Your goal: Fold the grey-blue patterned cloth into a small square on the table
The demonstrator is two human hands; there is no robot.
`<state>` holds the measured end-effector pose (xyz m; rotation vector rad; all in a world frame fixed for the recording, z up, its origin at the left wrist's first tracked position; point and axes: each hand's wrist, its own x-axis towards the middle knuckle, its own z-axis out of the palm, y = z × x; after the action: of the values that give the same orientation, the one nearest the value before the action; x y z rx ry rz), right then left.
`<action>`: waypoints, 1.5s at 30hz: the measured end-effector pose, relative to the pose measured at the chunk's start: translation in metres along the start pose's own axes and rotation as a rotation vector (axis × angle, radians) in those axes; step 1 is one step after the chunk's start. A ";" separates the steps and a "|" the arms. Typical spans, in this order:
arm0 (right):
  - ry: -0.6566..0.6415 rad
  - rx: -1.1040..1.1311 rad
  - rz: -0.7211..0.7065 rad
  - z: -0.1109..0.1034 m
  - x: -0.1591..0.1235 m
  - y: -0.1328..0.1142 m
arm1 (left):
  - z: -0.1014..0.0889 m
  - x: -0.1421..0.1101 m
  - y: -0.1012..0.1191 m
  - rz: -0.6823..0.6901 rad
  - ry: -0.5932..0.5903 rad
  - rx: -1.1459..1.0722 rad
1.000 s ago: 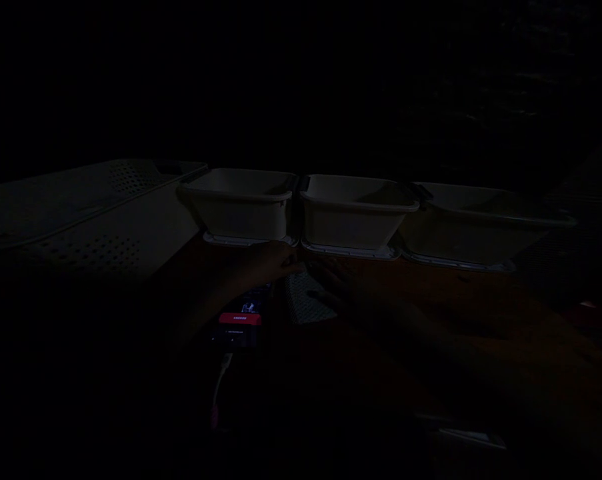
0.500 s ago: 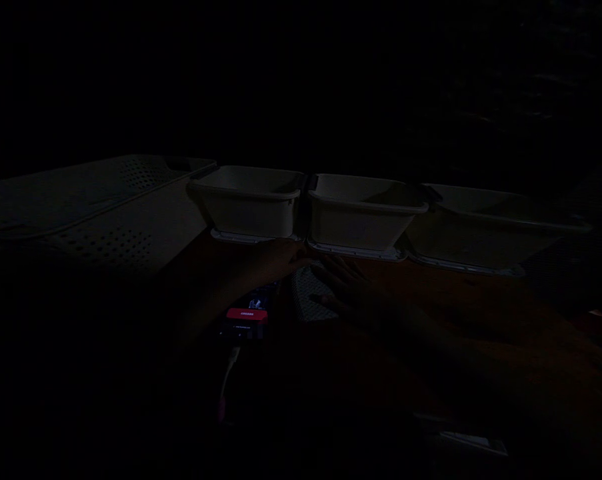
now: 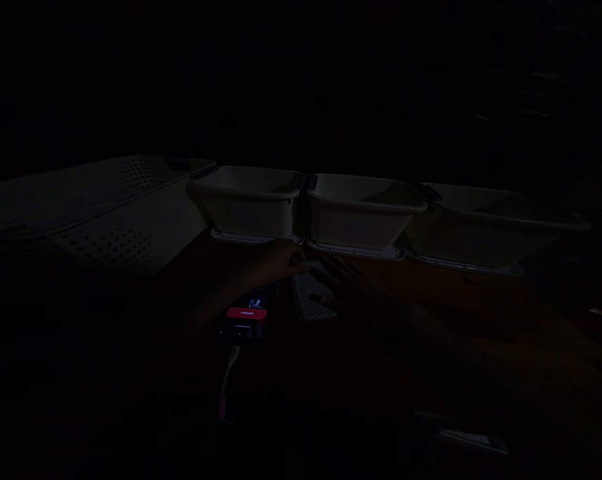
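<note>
In deep darkness a light, flat piece with a fine mesh-like pattern (image 3: 311,298) lies on the reddish-brown table (image 3: 461,320); I cannot tell its kind. At its upper left edge my left hand (image 3: 279,259) is closed, thumb and fingers pinched together on that edge. My right hand (image 3: 353,293) rests flat across the piece's right side with fingers spread, covering part of it. Under my left forearm a phone (image 3: 247,323) glows with a red band on its screen. A pale cable (image 3: 229,367) trails from the phone's near end.
Three pale tubs (image 3: 253,215), (image 3: 358,223), (image 3: 481,233) stand in a row behind my hands, each on a light base. A large pale basket with holes (image 3: 115,243) stands at the left. Near the front right lies a light-edged object (image 3: 473,440), too dark to identify.
My left hand's fingers have shifted very slightly at the patterned piece's edge. My right hand stays flat in nearly the same place.
</note>
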<state>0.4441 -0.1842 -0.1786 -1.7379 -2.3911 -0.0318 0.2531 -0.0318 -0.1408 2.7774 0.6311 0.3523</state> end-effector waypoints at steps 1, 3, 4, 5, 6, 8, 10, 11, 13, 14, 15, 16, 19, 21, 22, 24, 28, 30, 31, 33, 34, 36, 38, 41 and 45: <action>0.001 0.002 -0.001 0.000 0.000 0.000 | 0.000 0.000 0.000 -0.006 -0.002 -0.002; 0.001 0.005 -0.006 -0.001 0.000 -0.001 | -0.002 0.000 0.002 -0.026 -0.001 0.009; 0.001 0.003 -0.008 -0.002 0.000 -0.001 | -0.003 0.000 0.003 -0.033 -0.003 0.013; 0.001 0.000 -0.009 -0.003 0.000 -0.002 | -0.004 0.000 0.004 -0.037 -0.007 0.015; -0.002 -0.004 -0.010 -0.004 0.000 -0.002 | -0.005 0.000 0.005 -0.036 -0.010 0.015; -0.011 -0.007 -0.005 -0.004 0.000 -0.002 | -0.007 0.000 0.006 -0.033 -0.016 0.017; -0.014 -0.005 0.000 -0.003 0.001 -0.001 | -0.009 -0.001 0.007 -0.049 -0.034 0.028; -0.008 -0.006 -0.002 -0.002 0.001 -0.001 | -0.009 -0.001 0.007 -0.060 -0.045 0.037; 0.007 -0.011 -0.010 0.000 0.001 0.000 | -0.010 -0.001 0.007 -0.064 -0.061 0.050; 0.009 -0.013 -0.015 0.001 0.001 0.001 | -0.011 -0.002 0.007 -0.058 -0.065 0.051; 0.009 -0.014 -0.018 0.001 0.001 0.001 | -0.011 -0.002 0.008 -0.050 -0.064 0.051; 0.007 -0.013 -0.020 0.001 0.001 0.001 | -0.011 -0.002 0.008 -0.041 -0.063 0.052; 0.000 -0.021 -0.018 -0.003 0.000 -0.002 | -0.010 -0.001 0.008 -0.022 -0.063 0.047; -0.009 -0.032 -0.011 -0.007 0.000 -0.005 | -0.009 -0.001 0.007 -0.012 -0.065 0.036; -0.017 -0.034 -0.005 -0.009 0.000 -0.006 | -0.009 0.000 0.007 -0.012 -0.066 0.029; -0.030 -0.040 0.003 -0.014 -0.001 -0.011 | -0.008 0.000 0.006 -0.017 -0.064 0.021; -0.060 -0.054 0.008 -0.022 -0.004 -0.025 | -0.010 0.000 0.007 -0.026 -0.074 -0.004; -0.073 -0.032 -0.002 -0.025 -0.005 -0.032 | -0.011 -0.001 0.008 -0.033 -0.079 -0.020; -0.079 -0.014 -0.011 -0.027 -0.006 -0.035 | -0.011 -0.001 0.009 -0.040 -0.080 -0.026; -0.088 0.016 -0.024 -0.028 -0.006 -0.038 | -0.011 -0.002 0.009 -0.050 -0.080 -0.025; -0.091 0.025 -0.029 -0.028 -0.007 -0.039 | -0.011 -0.001 0.008 -0.046 -0.074 -0.022; -0.096 0.032 -0.042 -0.027 -0.006 -0.038 | -0.009 -0.001 0.006 -0.029 -0.063 -0.021; -0.098 0.039 -0.058 -0.026 -0.006 -0.037 | -0.008 0.000 0.002 -0.020 -0.068 -0.031; -0.110 0.063 -0.068 -0.027 -0.005 -0.037 | -0.006 0.001 0.000 -0.023 -0.077 -0.035; -0.165 0.113 -0.074 -0.032 -0.005 -0.043 | -0.007 0.002 0.001 -0.028 -0.070 -0.039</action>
<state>0.4093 -0.2068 -0.1441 -1.6603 -2.5169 0.2417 0.2533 -0.0302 -0.1338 2.7280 0.6392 0.2575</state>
